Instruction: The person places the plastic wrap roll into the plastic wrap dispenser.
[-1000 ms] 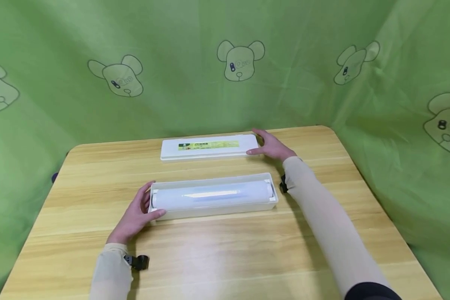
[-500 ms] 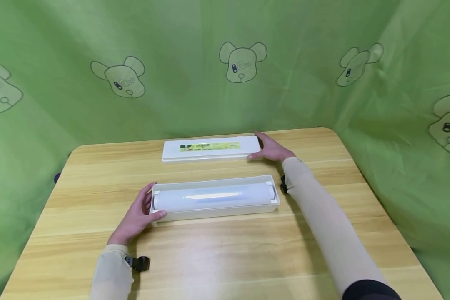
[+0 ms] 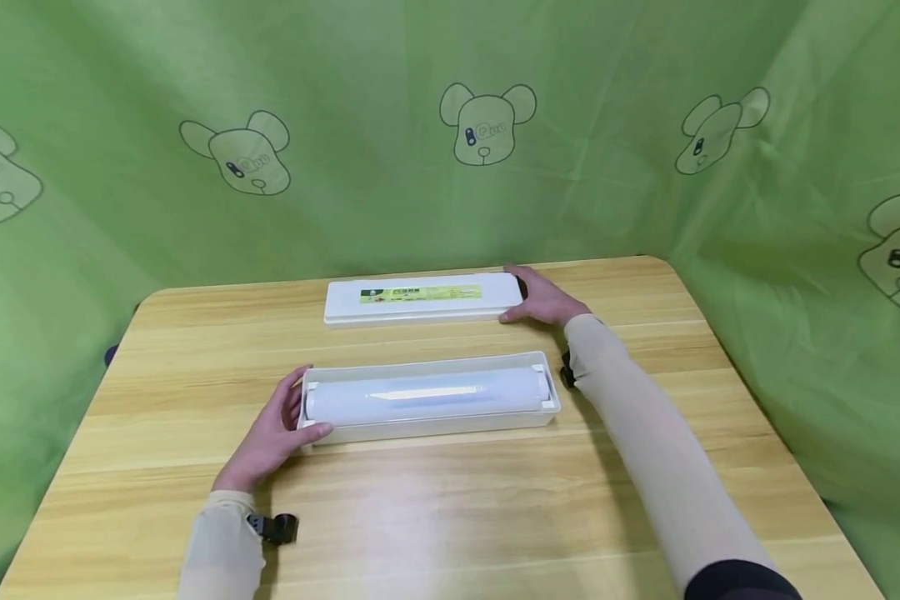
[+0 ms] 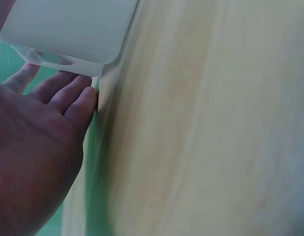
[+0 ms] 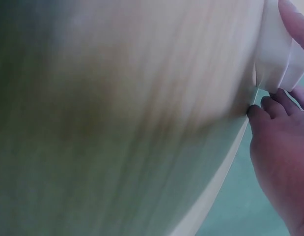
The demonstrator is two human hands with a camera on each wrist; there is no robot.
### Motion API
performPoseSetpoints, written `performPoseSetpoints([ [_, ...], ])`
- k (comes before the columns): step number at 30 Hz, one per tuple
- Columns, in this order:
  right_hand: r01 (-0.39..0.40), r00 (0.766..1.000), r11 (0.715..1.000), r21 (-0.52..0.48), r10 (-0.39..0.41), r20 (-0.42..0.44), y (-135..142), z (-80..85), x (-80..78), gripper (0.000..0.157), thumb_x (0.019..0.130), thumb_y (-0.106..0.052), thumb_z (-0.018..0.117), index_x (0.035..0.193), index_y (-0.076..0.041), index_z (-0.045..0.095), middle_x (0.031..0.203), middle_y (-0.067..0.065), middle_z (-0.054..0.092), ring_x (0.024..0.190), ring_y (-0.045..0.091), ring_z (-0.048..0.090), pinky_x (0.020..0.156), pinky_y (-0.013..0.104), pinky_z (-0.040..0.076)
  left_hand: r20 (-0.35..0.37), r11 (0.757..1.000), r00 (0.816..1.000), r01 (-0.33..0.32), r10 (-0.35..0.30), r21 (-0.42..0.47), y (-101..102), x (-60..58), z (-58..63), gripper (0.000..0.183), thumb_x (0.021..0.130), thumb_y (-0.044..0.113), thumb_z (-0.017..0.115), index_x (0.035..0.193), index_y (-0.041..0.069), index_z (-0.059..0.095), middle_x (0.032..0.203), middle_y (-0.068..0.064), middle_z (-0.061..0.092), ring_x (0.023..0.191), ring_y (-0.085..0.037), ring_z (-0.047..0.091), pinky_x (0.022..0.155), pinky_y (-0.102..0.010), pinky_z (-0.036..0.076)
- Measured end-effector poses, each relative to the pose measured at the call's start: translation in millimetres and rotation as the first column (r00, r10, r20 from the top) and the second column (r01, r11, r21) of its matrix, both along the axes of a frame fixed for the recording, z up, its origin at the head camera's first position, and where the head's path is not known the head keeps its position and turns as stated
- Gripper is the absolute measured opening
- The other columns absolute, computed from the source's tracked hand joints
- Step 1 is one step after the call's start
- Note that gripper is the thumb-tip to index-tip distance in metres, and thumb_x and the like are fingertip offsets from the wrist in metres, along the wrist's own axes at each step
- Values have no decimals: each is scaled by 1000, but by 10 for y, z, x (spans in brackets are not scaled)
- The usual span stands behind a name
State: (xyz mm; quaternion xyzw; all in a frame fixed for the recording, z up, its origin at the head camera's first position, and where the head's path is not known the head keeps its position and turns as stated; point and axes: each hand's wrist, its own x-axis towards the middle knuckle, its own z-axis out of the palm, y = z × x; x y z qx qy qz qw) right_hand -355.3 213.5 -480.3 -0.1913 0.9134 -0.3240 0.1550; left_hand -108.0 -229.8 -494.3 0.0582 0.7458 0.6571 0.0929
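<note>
An uncovered long white box (image 3: 435,429) lies across the middle of the table in the head view, with a shiny roll of cling film (image 3: 420,393) inside. My left hand (image 3: 273,433) grips its left end, thumb over the front rim and fingers behind. In the left wrist view, the fingertips meet the end of this box (image 4: 68,29). Farther back is a flat white box (image 3: 420,310) with a yellow-green label (image 3: 420,293) on top. My right hand (image 3: 543,296) grips its right end, thumb at the front, fingers round the back. The right wrist view shows several fingertips against that end.
Both boxes lie on a light wooden table (image 3: 390,508), roughly parallel, with a strip of wood between them. A green curtain (image 3: 360,200) printed with bear heads hangs close behind the back edge and along the sides. Black straps (image 3: 277,527) circle the wrists.
The head view has shifted slightly. Both hands keep their grip, and both boxes stay in about the same places.
</note>
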Motion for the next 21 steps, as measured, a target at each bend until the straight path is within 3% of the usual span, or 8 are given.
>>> performPoseSetpoints([
  [9, 35, 999, 999, -20, -35, -9, 9, 2, 19, 101, 74, -27, 88, 151, -3, 29, 154, 21, 28, 141, 36, 23, 116, 49, 18, 3, 1000, 1000, 1, -1, -2, 9, 2, 11, 92, 86, 3, 75, 156, 11, 16, 153, -19, 33, 136, -34, 34, 101, -14, 36],
  [21, 41, 999, 998, -48, -41, -9, -10, 42, 84, 100, 73, -25, 88, 152, -4, 29, 153, 21, 26, 140, 37, 24, 116, 49, 17, -2, 1000, 1000, -1, 1, 2, -1, 0, 7, 94, 86, 3, 76, 156, 10, 15, 154, -20, 31, 137, -34, 33, 102, -14, 36],
])
